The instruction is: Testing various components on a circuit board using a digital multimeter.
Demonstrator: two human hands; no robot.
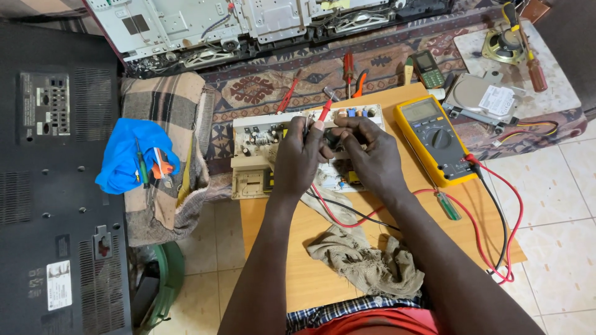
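Both hands meet over the circuit board (261, 146) lying on the wooden worktop (298, 273). Left hand (299, 158) is closed around a red probe (324, 111), its tip down on the board; right hand (366, 152) is curled shut, seemingly pinching the black probe, though its fingers hide it. Red and black leads (496, 211) run to the yellow multimeter (434, 139) just beside the board. A grey rag (366, 260) lies nearer the body. Judging by this, a test reading is in hand; next calls for steady tips and a glance at the meter.
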